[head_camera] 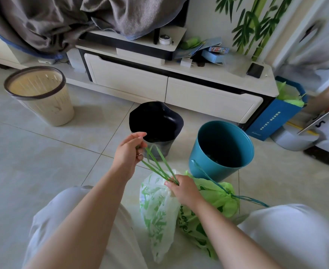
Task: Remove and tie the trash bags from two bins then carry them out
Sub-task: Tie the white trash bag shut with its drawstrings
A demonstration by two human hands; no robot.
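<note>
A white trash bag [157, 210] with green print lies on the floor between my knees. My left hand [129, 150] pinches its green drawstring [155, 164] and holds it pulled taut up and to the left. My right hand [183, 189] grips the gathered neck of this bag. Beside it on the right lies a green trash bag [219, 199], its mouth cinched by a blue-green drawstring [208, 175]. Behind the bags stand a teal bin [220, 150] and a black bin [155, 125], both without a bag.
A beige bin [41, 94] with a dark rim stands on the floor at the left. A low white TV cabinet [169, 88] runs along the back. A blue box [276, 115] with green bags leans at its right end. Pale floor tiles lie open at the left.
</note>
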